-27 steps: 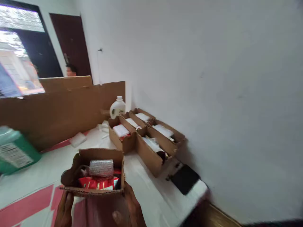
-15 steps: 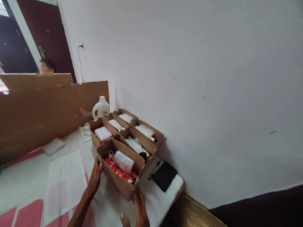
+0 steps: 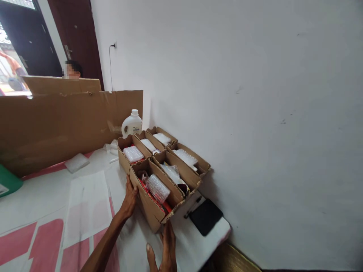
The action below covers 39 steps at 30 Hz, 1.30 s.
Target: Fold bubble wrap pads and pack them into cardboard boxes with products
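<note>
The nearest open cardboard box [image 3: 147, 206] sits snugly against the other boxes, holding a bubble-wrapped packet [image 3: 159, 188] over red packaging [image 3: 166, 207]. Along its left side and corner lies my left hand [image 3: 130, 198], fingers stretched out and touching the cardboard. At the box's near end is my right hand [image 3: 164, 251], its fingers extended up against the wall and the thumb held well apart. Behind stands a group of similar cardboard boxes [image 3: 185, 172], each with bubble-wrapped items inside.
A white jug [image 3: 132, 124] stands behind the boxes, before a tall cardboard panel [image 3: 56, 128]. A black pouch [image 3: 206, 217] lies near the table's right end, close to the wall. Bubble wrap [image 3: 76, 163] and a green container [image 3: 10, 181] are at left. A person [image 3: 74, 70] is beyond the panel.
The nearest box has moved in closer against the other boxes and sits more level with them. My left hand has slid along its side. The view has swung slightly left.
</note>
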Motion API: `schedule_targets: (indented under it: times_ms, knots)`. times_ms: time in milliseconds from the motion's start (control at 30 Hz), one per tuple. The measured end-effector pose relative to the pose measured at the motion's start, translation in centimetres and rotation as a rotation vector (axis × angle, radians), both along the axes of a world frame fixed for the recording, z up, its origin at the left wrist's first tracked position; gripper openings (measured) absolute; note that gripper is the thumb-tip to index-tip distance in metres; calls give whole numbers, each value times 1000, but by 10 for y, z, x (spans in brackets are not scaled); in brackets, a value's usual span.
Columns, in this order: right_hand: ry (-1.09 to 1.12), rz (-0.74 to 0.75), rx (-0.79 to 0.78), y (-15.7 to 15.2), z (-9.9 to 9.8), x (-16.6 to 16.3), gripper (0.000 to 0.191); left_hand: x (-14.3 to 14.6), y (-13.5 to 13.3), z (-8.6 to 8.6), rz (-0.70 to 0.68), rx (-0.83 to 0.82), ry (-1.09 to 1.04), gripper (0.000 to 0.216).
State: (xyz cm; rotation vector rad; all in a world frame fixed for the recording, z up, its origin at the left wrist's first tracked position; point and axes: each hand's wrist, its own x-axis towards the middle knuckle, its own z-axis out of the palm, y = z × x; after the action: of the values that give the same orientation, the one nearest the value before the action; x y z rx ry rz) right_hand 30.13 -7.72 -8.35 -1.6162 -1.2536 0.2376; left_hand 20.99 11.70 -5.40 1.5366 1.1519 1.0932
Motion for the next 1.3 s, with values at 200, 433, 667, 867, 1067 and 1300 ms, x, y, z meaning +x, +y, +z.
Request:
schedule_targets:
  times_ms: [200,433,667,867,1067,1300]
  knots:
    - [-134,-20,69,-20,37,34,60,-32,-6,24,125,26,24,85]
    - [-504,435,12,65,210,101,24,-45,71,141,109,370,539,49]
    - [-1115,735,-388,170,174,71,42,24,166,189,-179,179,1033,35]
    - [-927,812,-149,154,205,94,27,42,173,163,-197,77,1282,41]
    - [-588,424,-98,174,252,183,49,27,173,192,-95,198,1246,31]
    - [-644,749,-502,194,183,196,76,74,175,242,14,432,1165,44]
